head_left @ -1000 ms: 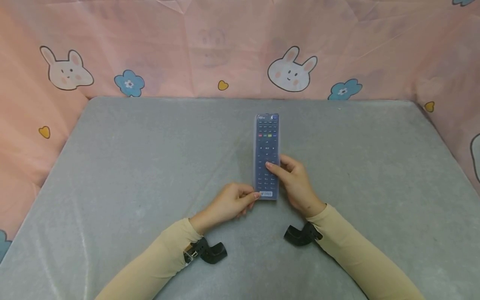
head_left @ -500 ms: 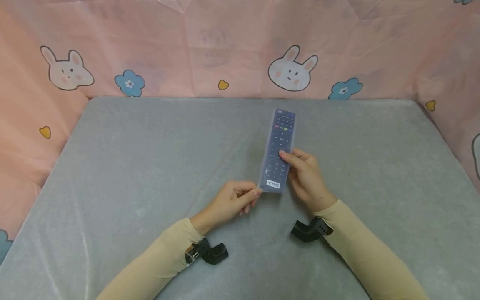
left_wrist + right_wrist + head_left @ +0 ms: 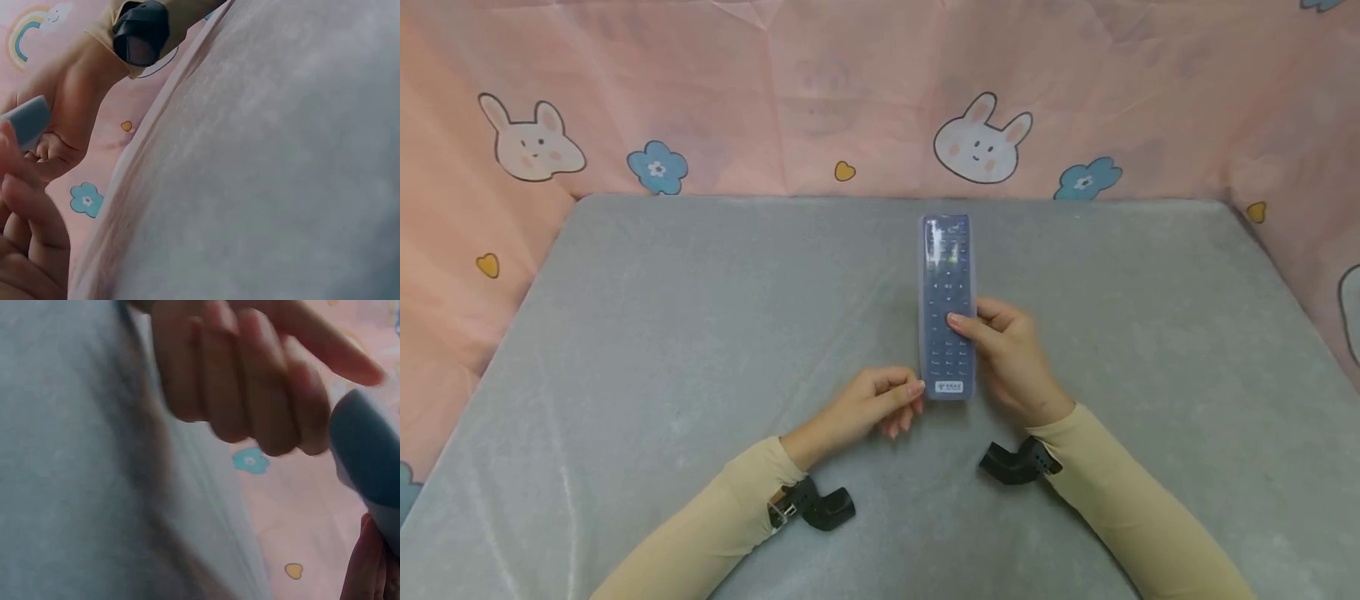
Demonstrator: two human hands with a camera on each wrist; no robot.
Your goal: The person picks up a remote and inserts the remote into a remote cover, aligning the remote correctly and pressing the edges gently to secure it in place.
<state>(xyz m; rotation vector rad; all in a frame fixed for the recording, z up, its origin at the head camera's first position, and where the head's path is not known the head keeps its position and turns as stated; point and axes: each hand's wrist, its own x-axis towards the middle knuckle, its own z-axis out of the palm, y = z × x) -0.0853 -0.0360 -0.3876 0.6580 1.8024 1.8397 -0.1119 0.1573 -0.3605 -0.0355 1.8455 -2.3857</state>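
Observation:
A dark remote control (image 3: 948, 283) in a clear, glossy sleeve points away from me over the grey table (image 3: 662, 333). My right hand (image 3: 1011, 358) grips its lower half, thumb across the buttons and fingers behind. My left hand (image 3: 868, 404) hovers just left of the remote's near corner, fingers curled, holding nothing. In the right wrist view a small gap shows between the left hand's (image 3: 237, 375) forefinger and the remote (image 3: 369, 444). The left wrist view shows the remote's corner (image 3: 25, 122) against the right hand (image 3: 69, 94).
A pink sheet (image 3: 775, 83) printed with rabbits and flowers walls the table at the back and both sides. Black wrist cameras (image 3: 820, 504) (image 3: 1011, 462) sit under both cream sleeves. The grey cloth lies bare around the hands.
The remote tipped to the right half a second ago and is now straight again, slightly farther right than at first. The left hand's fingertips have come off its near corner.

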